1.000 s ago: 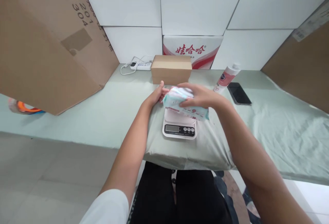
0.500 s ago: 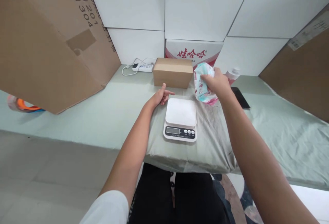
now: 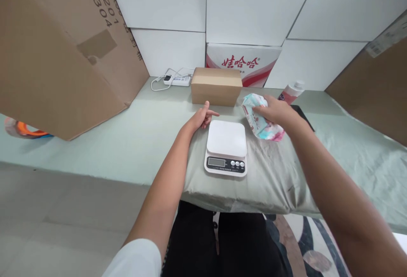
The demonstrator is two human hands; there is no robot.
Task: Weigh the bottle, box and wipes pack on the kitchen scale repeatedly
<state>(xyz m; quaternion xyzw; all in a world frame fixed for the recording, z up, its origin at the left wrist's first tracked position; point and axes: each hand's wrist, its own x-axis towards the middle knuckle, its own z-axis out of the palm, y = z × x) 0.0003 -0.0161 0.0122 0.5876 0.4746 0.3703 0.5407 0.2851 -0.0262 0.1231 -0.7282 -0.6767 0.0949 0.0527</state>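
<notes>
My right hand [image 3: 274, 109] grips a soft pack of wipes [image 3: 259, 124], pastel blue, white and pink, from above with thumb and fingers. The pack is tilted, right of the kitchen scale [image 3: 226, 139]; whether it touches the cloth I cannot tell. White and flat-topped, the scale faces me with a dark display strip and round buttons. Near its back left corner is my left hand [image 3: 203, 116], empty, thumb raised and index finger stretched to the right, the other fingers curled. Behind the scale stands a closed brown cardboard box [image 3: 216, 88].
A white bottle with a pink label [image 3: 291, 92] and a dark flat object [image 3: 303, 116] lie beyond my right forearm. A power strip [image 3: 178, 81] with white cable is at the back. Large cardboard sheets [image 3: 63, 56] flank the table, tape rolls [image 3: 27, 128] at far left.
My right hand has moved the pack of wipes slightly right and toward me, tilting it further. My left hand keeps nearly the same pose beside the scale. The view has shifted a little.
</notes>
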